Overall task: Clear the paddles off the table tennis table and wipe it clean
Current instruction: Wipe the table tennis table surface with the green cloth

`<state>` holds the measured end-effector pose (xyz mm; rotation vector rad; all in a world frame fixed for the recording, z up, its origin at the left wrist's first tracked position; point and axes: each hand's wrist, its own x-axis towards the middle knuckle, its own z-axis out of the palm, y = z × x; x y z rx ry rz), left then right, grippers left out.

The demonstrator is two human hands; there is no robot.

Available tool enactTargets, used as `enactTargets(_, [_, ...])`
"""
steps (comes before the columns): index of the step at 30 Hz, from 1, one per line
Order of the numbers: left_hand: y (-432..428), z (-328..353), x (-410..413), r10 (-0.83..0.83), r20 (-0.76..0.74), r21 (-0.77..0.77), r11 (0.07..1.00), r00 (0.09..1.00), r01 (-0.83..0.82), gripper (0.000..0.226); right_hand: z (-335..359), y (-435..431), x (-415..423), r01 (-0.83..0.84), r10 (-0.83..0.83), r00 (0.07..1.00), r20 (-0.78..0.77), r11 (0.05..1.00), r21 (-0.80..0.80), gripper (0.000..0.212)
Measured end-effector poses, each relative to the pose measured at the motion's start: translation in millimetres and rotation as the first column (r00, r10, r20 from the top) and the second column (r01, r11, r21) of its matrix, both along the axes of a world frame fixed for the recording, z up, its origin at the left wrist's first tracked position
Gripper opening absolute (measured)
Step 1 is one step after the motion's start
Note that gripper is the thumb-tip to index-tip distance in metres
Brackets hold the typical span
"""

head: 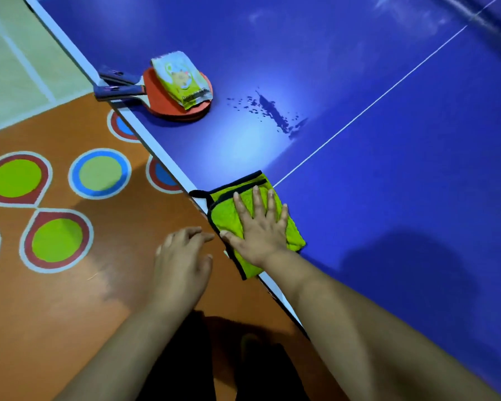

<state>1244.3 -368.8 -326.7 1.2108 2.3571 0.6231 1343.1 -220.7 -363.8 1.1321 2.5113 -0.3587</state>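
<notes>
A green cloth (294, 237) with black trim lies at the near edge of the blue table tennis table (388, 140). My right hand (261, 227) presses flat on the cloth with fingers spread. My left hand (180, 264) hovers beside the table edge over the floor, fingers loosely bent and holding nothing. Two red paddles (159, 99) are stacked at the table's left edge, their handles sticking out past it. A green and white packet (182, 79) rests on top of them.
A patch of dark wet marks (275, 114) spots the table beyond the cloth. A white centre line (373, 104) crosses the surface. The orange floor (70, 299) to the left has painted coloured circles. My dark trousers show below.
</notes>
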Motion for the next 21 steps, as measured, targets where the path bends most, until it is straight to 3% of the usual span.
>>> enactTargets(6, [44,-2,-43,-0.165,-0.092,0.034,0.985,0.982,0.169,0.038,-7,37,-20,0.097,-0.095,0.994,-0.051,0.994,0.045,0.074])
enactTargets(13, [77,-6,-25,-0.3,-0.086,0.018,0.953,0.95,0.302,0.041,-14,42,-7,0.246,-0.231,0.965,-0.124,0.961,0.123,0.066])
enactTargets(21, [70,-8,52,-0.416,-0.049,-0.008,0.909,0.908,0.416,0.038,-16,50,127,0.575,-0.559,0.817,-0.143,0.809,0.122,0.065])
